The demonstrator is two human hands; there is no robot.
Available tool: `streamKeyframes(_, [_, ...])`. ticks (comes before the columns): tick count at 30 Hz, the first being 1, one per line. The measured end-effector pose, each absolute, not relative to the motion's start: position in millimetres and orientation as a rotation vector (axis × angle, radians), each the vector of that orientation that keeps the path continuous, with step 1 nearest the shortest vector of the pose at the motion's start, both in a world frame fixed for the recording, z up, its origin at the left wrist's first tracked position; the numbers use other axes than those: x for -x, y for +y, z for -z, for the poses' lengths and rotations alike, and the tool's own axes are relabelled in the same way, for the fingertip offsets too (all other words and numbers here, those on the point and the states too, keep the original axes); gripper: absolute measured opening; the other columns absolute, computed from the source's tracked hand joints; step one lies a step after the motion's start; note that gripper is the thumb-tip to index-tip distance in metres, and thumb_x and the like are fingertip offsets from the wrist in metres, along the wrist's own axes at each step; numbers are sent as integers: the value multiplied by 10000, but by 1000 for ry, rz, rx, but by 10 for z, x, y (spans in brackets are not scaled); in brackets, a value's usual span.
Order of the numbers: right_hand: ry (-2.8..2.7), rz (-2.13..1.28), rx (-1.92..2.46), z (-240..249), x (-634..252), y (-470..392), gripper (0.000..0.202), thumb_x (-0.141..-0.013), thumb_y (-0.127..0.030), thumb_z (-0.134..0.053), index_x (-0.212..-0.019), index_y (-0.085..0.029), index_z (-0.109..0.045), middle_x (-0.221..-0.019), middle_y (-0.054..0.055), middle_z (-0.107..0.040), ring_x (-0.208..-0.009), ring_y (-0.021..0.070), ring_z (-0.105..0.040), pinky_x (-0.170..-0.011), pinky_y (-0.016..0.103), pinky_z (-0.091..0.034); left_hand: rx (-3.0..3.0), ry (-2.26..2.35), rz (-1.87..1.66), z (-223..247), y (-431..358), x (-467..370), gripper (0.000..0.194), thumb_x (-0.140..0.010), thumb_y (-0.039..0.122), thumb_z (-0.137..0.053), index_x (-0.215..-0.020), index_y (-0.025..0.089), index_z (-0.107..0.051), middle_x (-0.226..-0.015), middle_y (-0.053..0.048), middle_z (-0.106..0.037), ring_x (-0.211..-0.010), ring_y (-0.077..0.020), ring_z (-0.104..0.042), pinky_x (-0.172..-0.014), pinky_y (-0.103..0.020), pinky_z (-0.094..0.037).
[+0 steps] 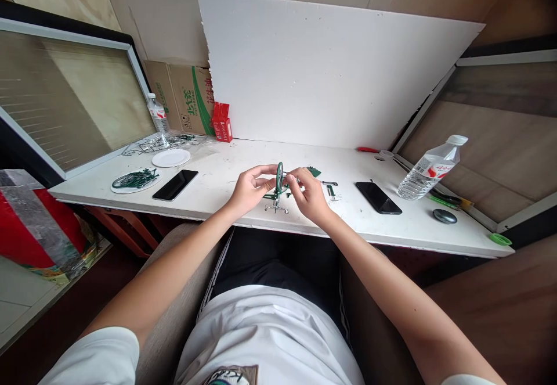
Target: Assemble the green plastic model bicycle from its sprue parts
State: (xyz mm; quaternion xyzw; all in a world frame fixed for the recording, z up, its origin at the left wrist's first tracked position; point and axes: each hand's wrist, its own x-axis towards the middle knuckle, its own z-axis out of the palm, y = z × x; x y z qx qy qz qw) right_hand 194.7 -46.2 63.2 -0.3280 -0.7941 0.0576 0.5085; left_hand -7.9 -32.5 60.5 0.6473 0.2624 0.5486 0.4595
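Note:
A small green model bicycle is held up just above the near edge of the white table, with a wheel upright and silvery handlebar-like parts at its lower end. My left hand grips its left side, thumb and fingers closed at the wheel. On the other side, my right hand pinches at the bicycle with bent fingers; its fingertips partly hide what they touch. Just beyond the right hand lie a flat green piece and a small green and silvery part.
At left, a white plate bears several green parts, near another white plate and a black phone. A second phone, a tilted water bottle and a round dark object lie right. A white board stands behind.

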Motion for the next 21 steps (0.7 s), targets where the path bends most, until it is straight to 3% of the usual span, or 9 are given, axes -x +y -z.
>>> streamKeyframes(6, [-1996,-22,735,-750,-1947,-550,247,-1135,-376,-452,-1015,-251,-628,-937,71,-691,-881,243,-600,-815,410,-490,-1666,617,-1291,-722,-358,177,690,-804,400,-911,-1421,202,-674,-1344,-148,-705,-1010,-233,-759,-922,-381,-620])
streamKeyframes(11, [-2005,-11,718,-784,-1939,-601,201,-1132,-342,-466,-1056,-251,-629,-980,76,-707,-919,246,-625,-832,414,-506,-1743,617,-1279,-848,-438,218,597,-808,373,-909,-1338,176,-717,-1266,-147,-740,-1040,-246,-747,-938,-395,-616])
streamKeyframes(21, [-1966,24,721,-827,-1903,-668,186,-1125,-334,-484,-1031,-249,-621,-907,58,-689,-861,229,-621,-735,387,-508,-1888,564,-1295,-903,-494,261,563,-923,386,-809,-1429,203,-643,-1361,-159,-712,-1018,-216,-758,-1002,-409,-602])
